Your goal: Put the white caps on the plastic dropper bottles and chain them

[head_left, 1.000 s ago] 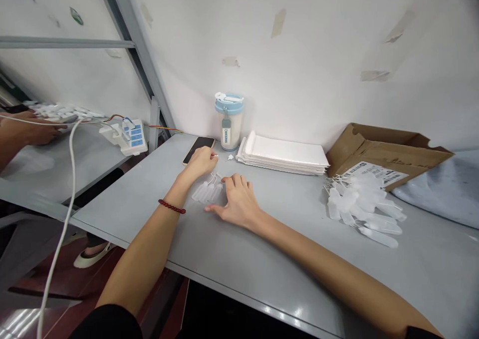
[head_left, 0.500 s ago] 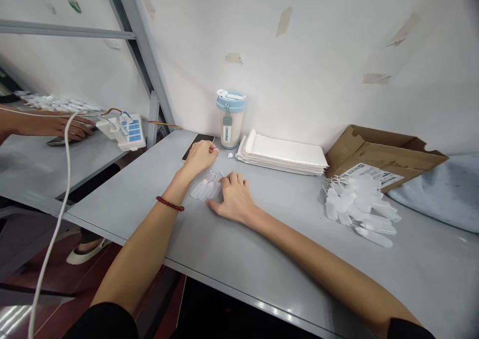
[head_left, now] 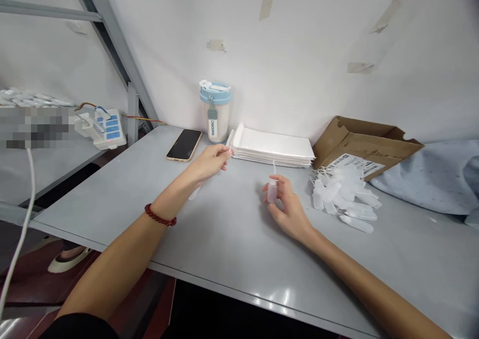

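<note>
My right hand (head_left: 288,206) is closed round a small translucent plastic piece (head_left: 272,193) with a thin white stem pointing up, just above the table. My left hand (head_left: 212,163) hovers near the left end of a stack of white padded envelopes (head_left: 275,147). Its fingers are pinched together, and whatever they hold is too small to make out. Beneath the left wrist, part of a clear plastic piece (head_left: 194,193) shows on the table; the arm hides what else lies there. Right of my right hand is a pile of translucent plastic pieces (head_left: 339,191) with white strings.
A phone (head_left: 184,145) lies left of a cup (head_left: 216,114) with a blue lid. At the right stand an open cardboard box (head_left: 368,152) and a pale blue cloth (head_left: 430,179). A power strip (head_left: 112,129) and white cable (head_left: 22,239) are at the left, beside a blurred-out area.
My right hand has moved right and now holds up a plastic piece. The left hand has shifted right, away from the phone, which is now uncovered. The whole view has shifted slightly.
</note>
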The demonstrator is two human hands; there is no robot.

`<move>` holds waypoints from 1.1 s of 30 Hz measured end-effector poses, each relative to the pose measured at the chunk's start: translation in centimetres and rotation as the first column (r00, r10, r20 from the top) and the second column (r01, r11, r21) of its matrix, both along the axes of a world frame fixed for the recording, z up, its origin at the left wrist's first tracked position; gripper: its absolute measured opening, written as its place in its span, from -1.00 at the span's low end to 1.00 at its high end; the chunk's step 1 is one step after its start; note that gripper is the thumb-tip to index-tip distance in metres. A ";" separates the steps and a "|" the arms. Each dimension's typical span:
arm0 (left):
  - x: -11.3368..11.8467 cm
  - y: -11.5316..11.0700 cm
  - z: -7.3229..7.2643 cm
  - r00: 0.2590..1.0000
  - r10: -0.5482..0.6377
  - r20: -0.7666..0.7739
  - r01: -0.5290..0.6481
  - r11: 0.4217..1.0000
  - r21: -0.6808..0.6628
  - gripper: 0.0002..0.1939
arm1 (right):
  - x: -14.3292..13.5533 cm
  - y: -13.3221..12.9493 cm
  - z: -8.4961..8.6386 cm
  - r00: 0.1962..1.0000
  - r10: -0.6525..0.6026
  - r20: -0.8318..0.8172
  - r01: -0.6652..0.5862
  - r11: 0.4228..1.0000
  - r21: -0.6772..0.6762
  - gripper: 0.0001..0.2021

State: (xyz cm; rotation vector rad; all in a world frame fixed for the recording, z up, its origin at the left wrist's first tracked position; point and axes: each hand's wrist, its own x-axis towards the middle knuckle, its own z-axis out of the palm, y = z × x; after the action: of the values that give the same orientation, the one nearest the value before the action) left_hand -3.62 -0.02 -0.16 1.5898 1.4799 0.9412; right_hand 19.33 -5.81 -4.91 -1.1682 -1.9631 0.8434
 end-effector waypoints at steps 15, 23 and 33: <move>6.2 -5.2 -0.6 0.866 -0.379 0.326 0.420 0.905 -0.065 -0.78 | 2.0 -2.6 1.4 0.996 -0.074 0.054 0.069 0.994 0.089 -0.68; 6.9 -5.2 -1.3 0.852 -0.276 0.444 0.334 0.941 -0.055 -0.79 | 2.0 -2.5 0.4 0.994 -0.041 0.106 0.020 0.980 0.196 -0.70; 6.6 -5.2 -1.1 0.876 -0.266 0.402 0.342 0.931 -0.130 -0.75 | 1.9 -2.7 0.4 0.989 -0.059 0.135 0.030 0.978 0.208 -0.67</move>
State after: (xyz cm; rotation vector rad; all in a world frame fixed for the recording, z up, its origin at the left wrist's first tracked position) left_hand 3.02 -5.22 -1.29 1.3527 0.9833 0.8307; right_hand 21.25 -8.51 -4.48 -1.1709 -2.0734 0.5322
